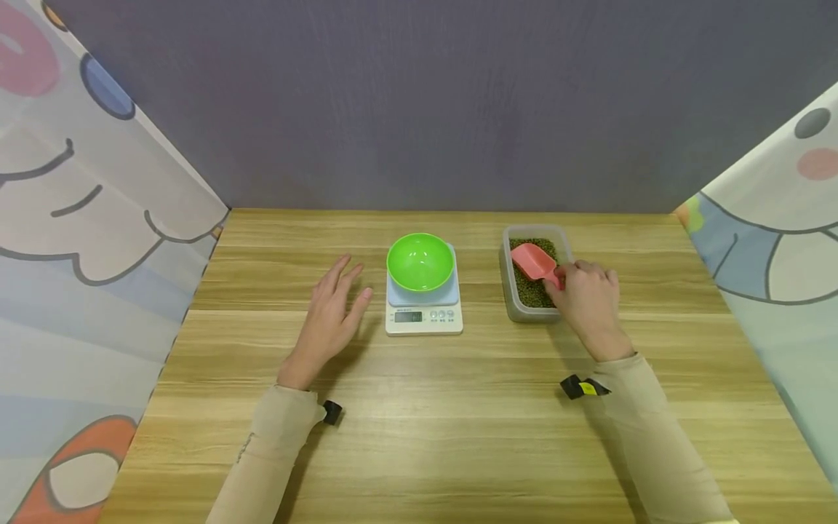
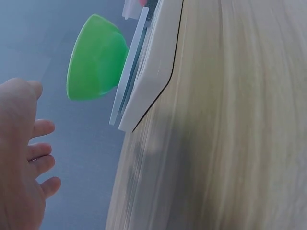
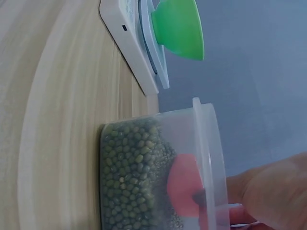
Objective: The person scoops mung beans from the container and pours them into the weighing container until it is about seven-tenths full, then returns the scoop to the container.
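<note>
A pink scoop (image 1: pixel 533 262) lies with its bowl over the mung beans (image 3: pixel 136 177) inside a clear plastic container (image 1: pixel 516 311). Its handle is pinched by my right hand (image 1: pixel 589 302), which sits at the container's right rim. A green bowl (image 1: pixel 420 262) stands on the platform of a white kitchen scale (image 1: pixel 425 320); the digits on its display are too small to read. To the left of the scale my left hand (image 1: pixel 332 316) hovers with fingers spread, holding nothing and apart from the bowl. The left wrist view shows that hand's fingers beside the bowl (image 2: pixel 96 60).
The wooden table (image 1: pixel 419 422) runs back to a grey panel (image 1: pixel 445 109). Cartoon-printed cloths hang at the left (image 1: pixel 78 182) and right (image 1: pixel 785 218) sides. The container stands right of the scale with a strip of table between them.
</note>
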Tool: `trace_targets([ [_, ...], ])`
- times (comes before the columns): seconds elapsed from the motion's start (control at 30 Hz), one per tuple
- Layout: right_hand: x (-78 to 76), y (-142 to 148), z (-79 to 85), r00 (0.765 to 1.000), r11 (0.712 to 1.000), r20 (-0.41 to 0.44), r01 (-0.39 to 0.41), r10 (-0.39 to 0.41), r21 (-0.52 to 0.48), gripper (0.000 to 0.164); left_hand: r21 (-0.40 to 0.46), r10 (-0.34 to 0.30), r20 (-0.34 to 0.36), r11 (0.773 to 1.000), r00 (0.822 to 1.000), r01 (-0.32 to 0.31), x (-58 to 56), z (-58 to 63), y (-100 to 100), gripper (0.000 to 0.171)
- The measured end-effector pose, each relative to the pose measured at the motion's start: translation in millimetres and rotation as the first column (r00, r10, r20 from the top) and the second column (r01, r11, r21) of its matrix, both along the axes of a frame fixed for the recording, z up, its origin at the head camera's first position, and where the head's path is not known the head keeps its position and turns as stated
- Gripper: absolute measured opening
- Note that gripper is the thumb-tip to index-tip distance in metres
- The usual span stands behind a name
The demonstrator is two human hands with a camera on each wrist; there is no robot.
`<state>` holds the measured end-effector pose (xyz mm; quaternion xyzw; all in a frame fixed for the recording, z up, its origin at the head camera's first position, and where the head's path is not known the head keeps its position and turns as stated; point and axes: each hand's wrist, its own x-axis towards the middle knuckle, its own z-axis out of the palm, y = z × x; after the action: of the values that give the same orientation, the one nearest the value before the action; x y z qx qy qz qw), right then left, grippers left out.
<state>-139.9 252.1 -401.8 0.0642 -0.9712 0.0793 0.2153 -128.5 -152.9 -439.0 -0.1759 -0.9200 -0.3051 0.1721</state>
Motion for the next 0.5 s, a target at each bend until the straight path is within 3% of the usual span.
trace_targets([
  [0.23, -0.1, 0, 4.2, 0.999, 0.999, -0.04, -0.034, 0.033, -0.023, 0.024, 0.011, -0.015, 0.002, 1.0, 1.0, 0.015, -0.1, -0.8, 3, 0.053],
  [0.5, 7.7, 1, 11.0, 0.999, 0.995, -0.018, -0.038, 0.036, -0.092, 0.023, 0.017, -0.025, 0.009, 1.0, 1.0, 0.025, 0.5, -0.4, 7, 0.052],
])
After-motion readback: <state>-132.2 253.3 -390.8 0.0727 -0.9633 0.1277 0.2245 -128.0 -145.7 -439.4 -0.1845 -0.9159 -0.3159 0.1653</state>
